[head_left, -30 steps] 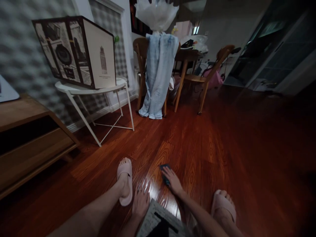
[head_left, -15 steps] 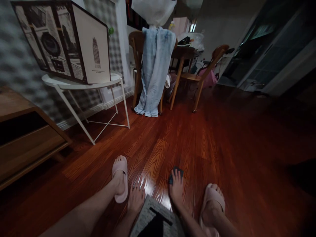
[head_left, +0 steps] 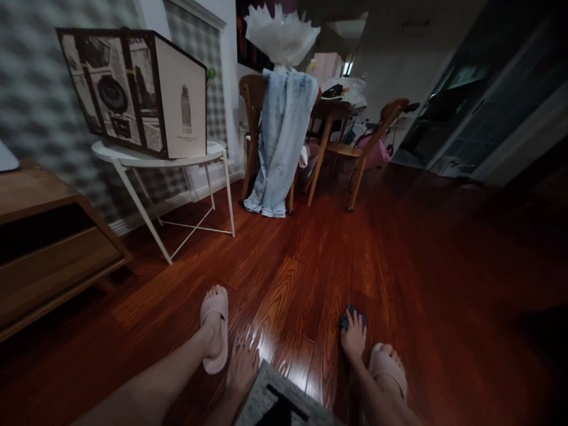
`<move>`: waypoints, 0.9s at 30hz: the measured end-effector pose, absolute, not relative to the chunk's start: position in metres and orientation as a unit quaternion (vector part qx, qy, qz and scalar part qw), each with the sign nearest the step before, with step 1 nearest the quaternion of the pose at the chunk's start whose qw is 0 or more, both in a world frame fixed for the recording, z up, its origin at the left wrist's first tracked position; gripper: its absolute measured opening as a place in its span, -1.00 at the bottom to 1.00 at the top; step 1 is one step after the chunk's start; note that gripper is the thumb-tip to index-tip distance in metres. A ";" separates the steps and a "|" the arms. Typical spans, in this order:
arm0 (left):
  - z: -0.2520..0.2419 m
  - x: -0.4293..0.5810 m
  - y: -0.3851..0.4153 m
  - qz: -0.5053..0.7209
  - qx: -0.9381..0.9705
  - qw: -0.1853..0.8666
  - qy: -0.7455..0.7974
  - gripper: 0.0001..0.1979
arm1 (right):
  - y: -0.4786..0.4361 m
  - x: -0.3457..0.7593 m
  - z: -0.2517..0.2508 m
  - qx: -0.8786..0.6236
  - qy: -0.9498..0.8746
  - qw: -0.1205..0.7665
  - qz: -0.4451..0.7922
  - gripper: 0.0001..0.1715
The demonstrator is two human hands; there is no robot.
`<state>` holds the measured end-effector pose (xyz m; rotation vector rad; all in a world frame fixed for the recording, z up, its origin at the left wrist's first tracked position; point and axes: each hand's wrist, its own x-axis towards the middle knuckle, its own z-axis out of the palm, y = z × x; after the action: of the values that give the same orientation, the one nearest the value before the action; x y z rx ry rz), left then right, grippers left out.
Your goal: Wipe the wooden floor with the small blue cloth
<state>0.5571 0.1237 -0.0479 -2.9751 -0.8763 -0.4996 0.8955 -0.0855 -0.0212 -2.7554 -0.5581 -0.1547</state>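
My right hand (head_left: pixel 354 338) lies over a small dark object (head_left: pixel 362 317) on the wooden floor (head_left: pixel 284 296), its fingers spread across the top. The object looks like a dark bluish cloth, though most of it is under the hand. Flat on the floor beside the left slipper (head_left: pixel 217 331), my left hand (head_left: pixel 243 361) has its fingers apart and holds nothing. The right slipper (head_left: pixel 387 367) is just right of my right hand. Grey fabric with a black pattern (head_left: pixel 275 399) shows between my arms.
A white side table (head_left: pixel 164 161) at the left bears a printed box (head_left: pixel 186 100). The wooden cabinet (head_left: pixel 57 254) stands at the left edge. Jeans (head_left: pixel 284 136) hang over a chair (head_left: pixel 252 100) ahead, with another wooden chair (head_left: pixel 359 151) farther right.
My right hand and the dark object have moved right across the floor, close to the right slipper. My left hand has barely moved. The view has tilted slightly up.
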 end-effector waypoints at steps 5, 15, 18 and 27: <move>-0.040 0.556 0.123 -0.133 -0.951 -0.021 -0.279 -0.36 | -0.060 0.814 -0.029 -0.961 -0.222 0.162 -0.027 -0.12; -0.048 0.555 0.130 -0.159 -0.952 -0.002 -0.263 -0.33 | -0.002 0.746 -0.029 -0.828 -0.524 0.158 0.121 0.12; -0.052 0.554 0.133 -0.161 -0.955 0.003 -0.250 -0.32 | -0.035 0.822 -0.025 -0.888 -0.425 0.168 0.053 -0.01; -0.045 0.558 0.123 -0.137 -0.948 -0.029 -0.286 -0.36 | -0.091 0.848 -0.029 -0.965 -0.175 0.180 -0.082 -0.16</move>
<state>0.5585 0.1233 -0.0453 -3.0344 -0.9141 -0.4384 0.8481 -0.0912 -0.0286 -2.7264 -0.4937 -0.2331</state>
